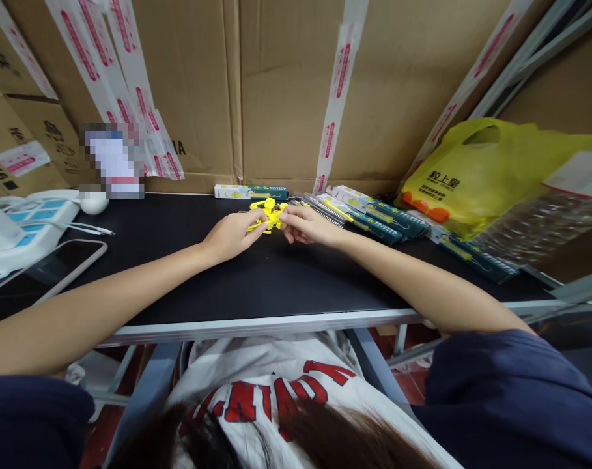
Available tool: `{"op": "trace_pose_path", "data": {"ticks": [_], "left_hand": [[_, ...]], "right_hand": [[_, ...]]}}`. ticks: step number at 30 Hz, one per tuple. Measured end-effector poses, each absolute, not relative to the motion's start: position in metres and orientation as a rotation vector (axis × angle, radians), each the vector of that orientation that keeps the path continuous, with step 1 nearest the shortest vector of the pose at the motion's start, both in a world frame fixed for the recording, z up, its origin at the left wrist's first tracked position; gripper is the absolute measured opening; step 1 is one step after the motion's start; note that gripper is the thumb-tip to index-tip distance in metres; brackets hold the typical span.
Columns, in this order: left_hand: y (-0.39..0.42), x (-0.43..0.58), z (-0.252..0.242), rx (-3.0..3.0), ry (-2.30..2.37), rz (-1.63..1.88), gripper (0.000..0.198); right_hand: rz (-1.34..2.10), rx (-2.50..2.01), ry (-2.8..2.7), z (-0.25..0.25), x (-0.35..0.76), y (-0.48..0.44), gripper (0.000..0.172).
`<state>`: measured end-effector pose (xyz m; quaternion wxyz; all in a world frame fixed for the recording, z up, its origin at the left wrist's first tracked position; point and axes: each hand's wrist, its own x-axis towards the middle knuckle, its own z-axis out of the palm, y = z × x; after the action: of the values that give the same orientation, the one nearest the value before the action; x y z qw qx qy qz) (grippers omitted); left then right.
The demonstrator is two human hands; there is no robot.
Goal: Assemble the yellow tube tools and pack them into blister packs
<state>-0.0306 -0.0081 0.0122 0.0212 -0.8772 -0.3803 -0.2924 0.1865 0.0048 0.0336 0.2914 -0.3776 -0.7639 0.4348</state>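
Note:
A cluster of small bright yellow plastic pieces (270, 210) sits at the middle of the black table, between my two hands; their exact kind is too small to make out. My left hand (233, 236) comes in from the left, thumb and fingers closed on a yellow piece. From the right, my right hand (309, 225) pinches at the same cluster with thumb and forefinger, its other fingers curled. Several thin metal rods (325, 210) lie just beyond my right hand. Behind the yellow pieces rests a slim white and green box (251, 191).
More slim boxes (381, 212) lie to the right, beside a yellow plastic bag (491, 169) and a clear plastic package (535, 215). On the left are a power strip (46, 212), a white cable and a phone (46, 270). Taped cardboard boxes (276, 91) wall off the back.

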Motion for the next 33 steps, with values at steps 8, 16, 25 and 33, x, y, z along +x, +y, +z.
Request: {"op": "trace_pose_path", "data": {"ticks": [8, 16, 25, 33], "left_hand": [[-0.008, -0.032, 0.013, -2.659, -1.118, -0.827, 0.031], [-0.023, -0.024, 0.016, -2.702, -1.121, -0.738, 0.036], [-0.011, -0.026, 0.017, -2.78, -1.295, -1.142, 0.028], [-0.005, -0.032, 0.017, -2.923, -1.518, -1.316, 0.016]], "right_hand": [[1.36, -1.139, -1.937, 0.036, 0.188, 0.005, 0.054], [1.375, -1.074, -2.062, 0.028, 0.18, -0.009, 0.068], [0.84, -1.13, -2.127, 0.052, 0.201, 0.008, 0.053], [-0.311, -1.399, -2.236, 0.05, 0.231, 0.035, 0.022]]}}
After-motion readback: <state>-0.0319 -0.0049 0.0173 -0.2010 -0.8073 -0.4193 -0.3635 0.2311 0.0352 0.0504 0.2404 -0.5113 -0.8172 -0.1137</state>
